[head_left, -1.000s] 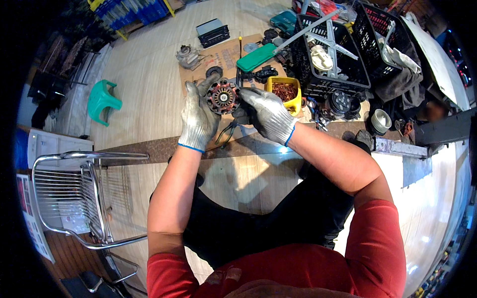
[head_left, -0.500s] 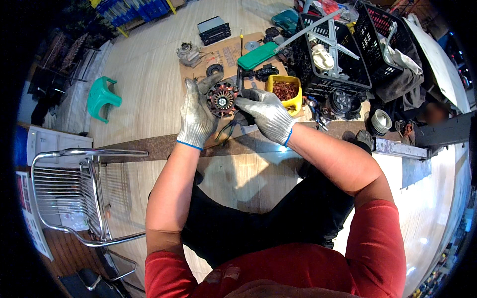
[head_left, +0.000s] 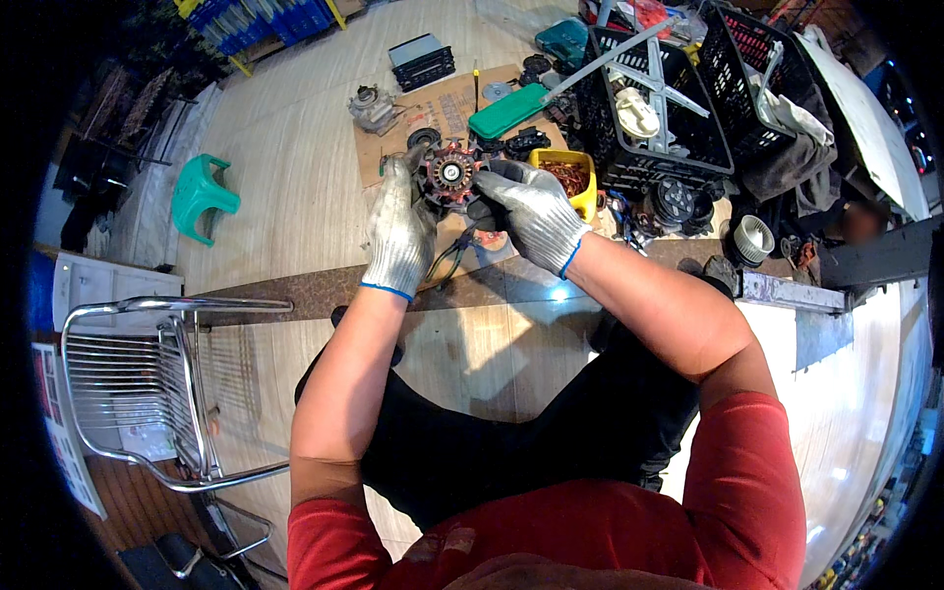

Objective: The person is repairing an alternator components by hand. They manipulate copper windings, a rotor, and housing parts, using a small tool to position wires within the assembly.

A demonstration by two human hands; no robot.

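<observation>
Between my two gloved hands is a round motor core (head_left: pixel 452 175) with reddish copper windings around a bright metal hub. My left hand (head_left: pixel 398 221) is closed against its left edge, in a grey-white work glove with a blue cuff. From the right, my right hand (head_left: pixel 541 211), gloved alike, grips the core's other side, its fingertips partly hidden. Just below the core, dark-handled pliers (head_left: pixel 450 261) lie near my left wrist. Close to my right hand stands a yellow container (head_left: pixel 587 204) holding copper wire scraps (head_left: pixel 563 177). A black ring-shaped part (head_left: pixel 424 137) lies beyond my left fingers.
Cardboard (head_left: pixel 447 103) covers the floor ahead, bearing a green plastic case (head_left: pixel 508 110), a screwdriver (head_left: pixel 476 88) and a metal housing (head_left: pixel 373 108). Black crates (head_left: pixel 678 162) stand at right, near a white fan wheel (head_left: pixel 754 239). At left are a green stool (head_left: pixel 205 195) and a metal chair (head_left: pixel 128 379).
Both hands have shifted slightly right with the motor core, which sits a little higher. My left fingers, spread before, have drawn in around its edge.
</observation>
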